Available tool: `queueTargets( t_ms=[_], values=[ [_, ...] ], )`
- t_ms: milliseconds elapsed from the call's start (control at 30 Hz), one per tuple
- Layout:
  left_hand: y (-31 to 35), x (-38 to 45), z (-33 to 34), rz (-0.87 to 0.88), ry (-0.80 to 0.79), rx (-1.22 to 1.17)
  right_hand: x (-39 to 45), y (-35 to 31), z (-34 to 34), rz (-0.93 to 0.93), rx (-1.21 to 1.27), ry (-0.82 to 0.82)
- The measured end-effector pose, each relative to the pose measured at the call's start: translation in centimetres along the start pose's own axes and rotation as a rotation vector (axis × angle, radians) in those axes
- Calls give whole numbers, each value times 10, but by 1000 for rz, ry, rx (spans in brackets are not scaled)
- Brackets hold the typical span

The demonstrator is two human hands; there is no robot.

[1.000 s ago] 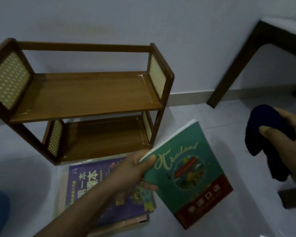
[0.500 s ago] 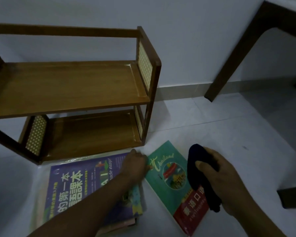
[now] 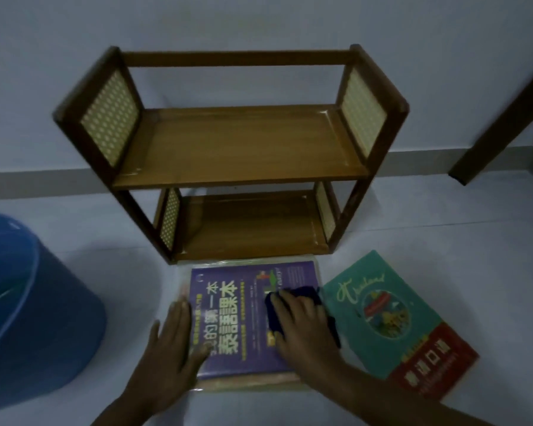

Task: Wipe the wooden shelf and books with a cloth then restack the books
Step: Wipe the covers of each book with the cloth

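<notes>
A two-tier wooden shelf [image 3: 243, 155] with woven side panels stands bare against the wall. In front of it a purple book [image 3: 228, 321] tops a small stack on the floor. My right hand [image 3: 305, 330] presses a dark blue cloth [image 3: 299, 295] flat on the purple cover. My left hand [image 3: 170, 352] lies flat with fingers spread on the stack's left edge. A green and red Thailand book [image 3: 391, 321] lies on the floor to the right of the stack.
A blue plastic bucket [image 3: 28, 302] stands at the left, close to the stack. A dark table leg [image 3: 499, 124] slants down at the far right. Pale floor tiles [image 3: 443, 235] spread around the shelf.
My left hand set the Thailand book down on the floor and moved to the stack's left edge. My right hand carried the cloth from the right onto the purple book.
</notes>
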State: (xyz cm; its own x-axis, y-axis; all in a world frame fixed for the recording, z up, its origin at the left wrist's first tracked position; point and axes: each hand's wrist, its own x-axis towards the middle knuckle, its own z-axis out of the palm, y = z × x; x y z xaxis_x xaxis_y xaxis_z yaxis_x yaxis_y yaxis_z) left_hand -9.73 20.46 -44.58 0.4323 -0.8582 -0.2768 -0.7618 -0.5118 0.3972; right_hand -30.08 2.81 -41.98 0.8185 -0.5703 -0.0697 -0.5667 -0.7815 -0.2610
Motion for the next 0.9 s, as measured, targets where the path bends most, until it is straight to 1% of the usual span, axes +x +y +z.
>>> queueTargets(
  t_ms=[33, 100, 133, 167, 200, 233, 300, 333, 367, 400, 433, 500, 533, 567, 600, 633, 667, 733, 767, 800, 833, 900],
  values=[
    [-3, -2, 6, 7, -9, -34, -7, -20, 10, -85, -1, 13],
    [-2, -3, 13, -3, 4, -59, -15, -52, 17, -363, 26, -15],
    [-1, -2, 14, -5, 17, -49, -9, -57, 12, -478, 11, -47],
    [-5, -4, 15, -2, 24, -42, 5, -57, 9, -537, -6, -52],
    [-4, -3, 14, 5, 23, -44, 21, -46, 4, -487, 1, -33],
    [-7, -3, 14, 10, 13, -57, 39, -36, 2, -331, 41, -13],
    [-9, -3, 12, 13, -15, -103, 69, -17, 0, 67, 119, 65],
    [-8, -3, 11, 14, -24, -120, 75, -16, -1, 215, 92, 109],
    [-8, -4, 9, 15, -30, -144, 76, -25, 3, 256, 6, 153],
    [-7, -5, 9, 3, -43, -190, 69, -42, 9, 219, -51, 145],
    [-6, -5, 7, -17, -53, -266, 58, -65, 15, 111, -61, 100],
    [-5, -5, 2, -48, -23, -433, 33, -108, 25, -264, 45, -37],
    [-4, -6, 0, -78, 15, -513, 32, -116, 25, -411, 69, -140],
    [-1, -6, -7, -121, 39, -586, 45, -113, 16, -500, 76, -163],
    [3, -10, -12, -163, 20, -643, 62, -102, 13, -523, 27, -136],
    [8, -13, -18, -184, -14, -680, 80, -91, 8, -480, 3, -112],
    [14, -17, -20, -193, -55, -696, 92, -76, 5, -360, 14, -101],
    [19, -20, -23, -145, -76, -698, 102, -50, 3, -109, 19, -54],
    [20, -20, -23, -120, -69, -693, 95, -49, 5, -64, -5, -35],
    [18, -19, -19, -122, -57, -691, 81, -56, 10, -91, -27, -30],
    [16, -16, -15, -123, -36, -694, 60, -65, 16, -184, -25, -37],
    [13, -12, -4, -124, 19, -657, 17, -81, 21, -467, 30, -74]
  ],
)
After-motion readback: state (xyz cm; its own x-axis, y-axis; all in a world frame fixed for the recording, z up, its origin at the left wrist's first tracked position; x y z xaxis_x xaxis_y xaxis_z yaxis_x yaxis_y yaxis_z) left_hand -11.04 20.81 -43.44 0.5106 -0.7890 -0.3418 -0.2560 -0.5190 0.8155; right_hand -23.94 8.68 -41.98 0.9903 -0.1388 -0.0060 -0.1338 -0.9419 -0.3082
